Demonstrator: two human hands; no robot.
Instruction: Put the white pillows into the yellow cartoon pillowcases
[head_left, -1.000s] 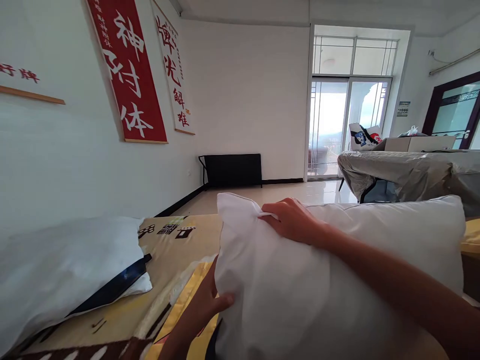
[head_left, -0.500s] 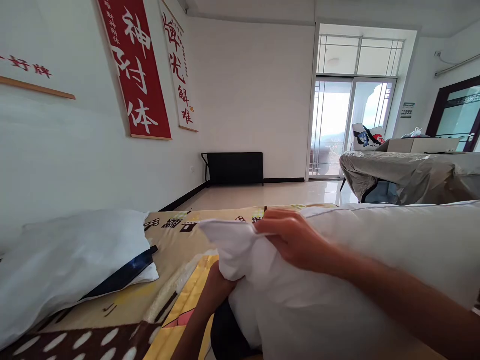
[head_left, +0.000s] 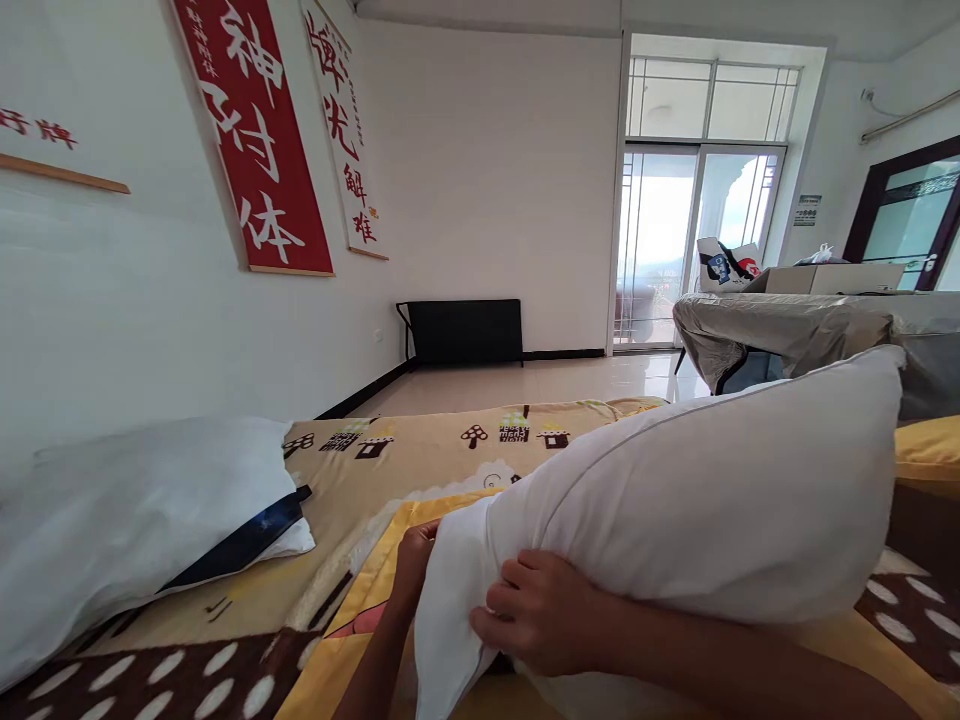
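A plump white pillow (head_left: 697,500) rises at a slant in front of me, its far right corner lifted higher than the end near my hands. My left hand (head_left: 415,560) is closed on the left edge of this pillow; its fingertips are partly hidden behind the cloth. With bent fingers, my right hand (head_left: 540,610) grips the near side of the pillow, bunching the fabric. Beneath the pillow lies a yellow cloth (head_left: 420,515) with a pink printed patch, spread over a beige patterned blanket (head_left: 427,430).
Another white pillow (head_left: 165,510) with a dark blue band lies at the left, close to the wall. Brown polka-dot fabric (head_left: 180,685) covers the near left. A plastic-covered table (head_left: 780,315) with boxes stands at the far right. A black folded panel (head_left: 465,332) leans near the back wall.
My right hand has come down from the pillow's top corner to its near side. The pillow has turned, its far right end now raised. The view has shifted slightly.
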